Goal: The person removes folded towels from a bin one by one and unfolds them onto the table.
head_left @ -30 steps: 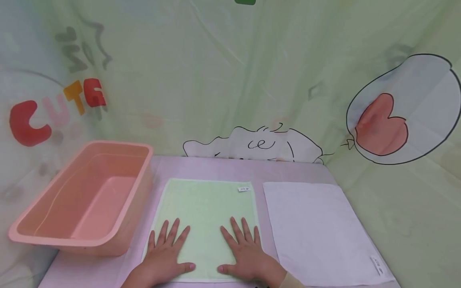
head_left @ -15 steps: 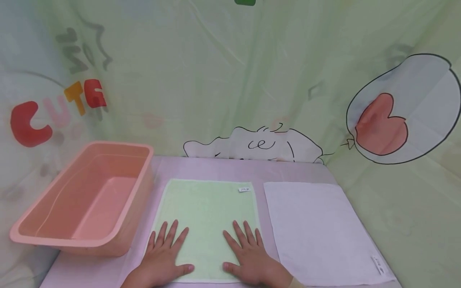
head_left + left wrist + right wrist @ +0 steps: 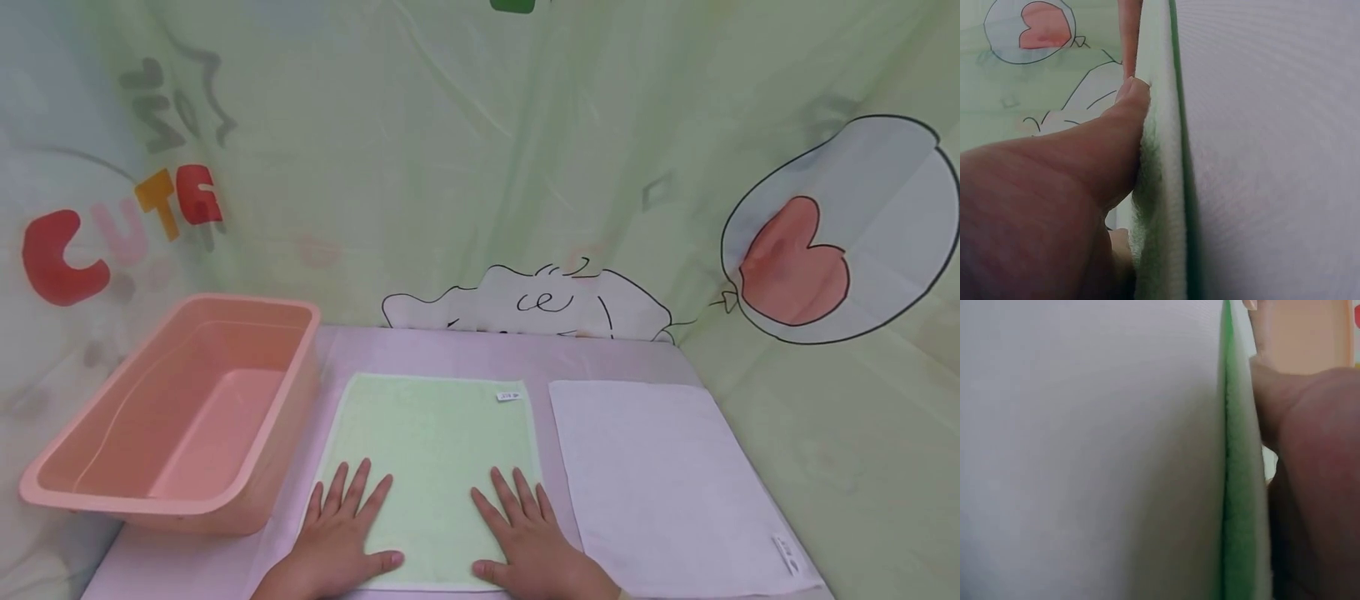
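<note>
A pale green towel (image 3: 431, 442) with a small white label lies spread flat in the middle of the head view. My left hand (image 3: 337, 533) rests palm down on its near left corner, fingers spread and straight. On the near right corner my right hand (image 3: 531, 537) lies the same way, its fingertips reaching the towel's right edge. The left wrist view shows the left thumb (image 3: 1125, 119) against the towel's fuzzy surface (image 3: 1150, 181). From the right wrist side, the towel's near edge (image 3: 1244, 506) stands out beside the right hand (image 3: 1322, 444).
An empty pink plastic basin (image 3: 277, 450) stands on the left. To the right lies a flat white towel (image 3: 660, 475) with a label at its near right corner. Both sit on a pale purple tabletop (image 3: 480, 350). A printed green curtain (image 3: 465, 167) encloses the back and sides.
My right hand has slid a little to the right and nearer across the green towel. The left hand has barely shifted, and the towel stays flat in place.
</note>
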The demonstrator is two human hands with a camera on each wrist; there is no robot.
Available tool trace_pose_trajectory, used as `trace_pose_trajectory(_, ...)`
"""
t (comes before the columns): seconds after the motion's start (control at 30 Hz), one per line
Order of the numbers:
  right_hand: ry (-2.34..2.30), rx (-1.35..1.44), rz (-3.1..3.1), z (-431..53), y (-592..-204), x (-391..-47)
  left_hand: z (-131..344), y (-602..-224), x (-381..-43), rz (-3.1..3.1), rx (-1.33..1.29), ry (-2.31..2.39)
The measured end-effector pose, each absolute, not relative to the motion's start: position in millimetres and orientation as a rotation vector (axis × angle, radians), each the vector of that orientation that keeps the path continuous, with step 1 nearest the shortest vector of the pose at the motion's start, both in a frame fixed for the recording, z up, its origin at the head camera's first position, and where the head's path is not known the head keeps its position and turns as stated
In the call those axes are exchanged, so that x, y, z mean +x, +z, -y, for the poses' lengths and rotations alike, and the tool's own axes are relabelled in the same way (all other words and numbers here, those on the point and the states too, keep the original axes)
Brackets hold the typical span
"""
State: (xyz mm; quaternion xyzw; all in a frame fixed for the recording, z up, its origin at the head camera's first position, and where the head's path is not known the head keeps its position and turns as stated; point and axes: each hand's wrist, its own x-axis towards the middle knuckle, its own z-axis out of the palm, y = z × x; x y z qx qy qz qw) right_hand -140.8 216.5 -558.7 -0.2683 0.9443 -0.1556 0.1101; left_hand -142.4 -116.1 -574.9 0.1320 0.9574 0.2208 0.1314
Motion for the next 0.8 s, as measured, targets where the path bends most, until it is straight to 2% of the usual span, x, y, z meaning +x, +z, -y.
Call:
trace_pose_trajectory(0.27,-0.577,-0.823,-2.865,-225,-582,-135,116,-576,-143,-2.782,0.393,0.642)
trace_pose_trajectory(0.8,-0.341,-0.577,-2.797,-222,-561,-133,123,-569,-142,-2.748,0.402,0.647)
